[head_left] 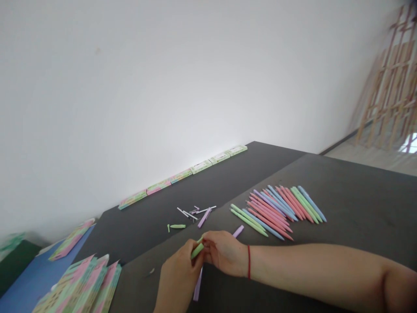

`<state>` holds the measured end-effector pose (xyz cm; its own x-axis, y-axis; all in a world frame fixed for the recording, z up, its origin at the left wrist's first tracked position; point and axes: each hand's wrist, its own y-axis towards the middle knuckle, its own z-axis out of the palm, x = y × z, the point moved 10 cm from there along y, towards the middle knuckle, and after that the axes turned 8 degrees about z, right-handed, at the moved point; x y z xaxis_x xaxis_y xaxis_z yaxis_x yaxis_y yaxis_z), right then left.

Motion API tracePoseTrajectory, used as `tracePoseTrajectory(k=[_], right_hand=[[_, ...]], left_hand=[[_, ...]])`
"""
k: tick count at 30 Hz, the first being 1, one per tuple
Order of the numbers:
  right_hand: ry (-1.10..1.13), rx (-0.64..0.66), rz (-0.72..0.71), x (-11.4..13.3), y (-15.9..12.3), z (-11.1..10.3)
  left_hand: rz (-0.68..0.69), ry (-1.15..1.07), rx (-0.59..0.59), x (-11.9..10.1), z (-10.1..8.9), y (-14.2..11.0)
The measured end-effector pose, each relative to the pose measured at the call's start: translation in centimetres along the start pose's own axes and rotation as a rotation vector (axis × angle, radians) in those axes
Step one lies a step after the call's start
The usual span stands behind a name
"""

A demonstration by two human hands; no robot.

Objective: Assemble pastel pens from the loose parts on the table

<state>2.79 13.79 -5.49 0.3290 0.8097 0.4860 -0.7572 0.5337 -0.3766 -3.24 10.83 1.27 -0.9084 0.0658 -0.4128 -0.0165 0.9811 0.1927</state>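
Note:
My left hand is closed around a light green pen barrel. My right hand, a red string round its wrist, meets it at the barrel's end with its fingers pinched; what lies between those fingertips is mostly hidden. Under and behind the hands, purple pen parts lie on the dark table. Just beyond are a green pen tip section, a purple barrel and a small heap of thin white and purple pen parts. Right of the hands, several pink, blue, green and purple pens lie in slanted rows.
Flat printed boxes line the table's back edge along the white wall. Stacked printed packs sit at the front left, beside a blue surface holding another pack. Wooden racks stand at far right.

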Motion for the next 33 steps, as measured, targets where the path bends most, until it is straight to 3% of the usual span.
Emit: tracePoseTrajectory(k=[6,11,25,28,33], right_hand=[[-0.485,-0.060,-0.383,6.3,-1.9,1.3],[-0.909,-0.042,-0.612,8.4,-3.6,3.4],[-0.877,0.048,-0.570,7.4,-3.2,3.8],[-0.844,0.068,-0.555,7.1,-3.0,3.8],[-0.809,0.096,-0.568,7.0,-3.1,4.0]], left_hand=[[0.013,-0.087,-0.089,0.8,-2.3,0.6],[0.023,-0.145,-0.045,0.0,-2.6,0.7],[0.062,-0.204,0.002,-0.1,-2.3,0.6],[0.021,-0.331,0.026,0.4,-1.9,0.5],[-0.115,-0.746,0.033,1.7,-0.7,0.4]])
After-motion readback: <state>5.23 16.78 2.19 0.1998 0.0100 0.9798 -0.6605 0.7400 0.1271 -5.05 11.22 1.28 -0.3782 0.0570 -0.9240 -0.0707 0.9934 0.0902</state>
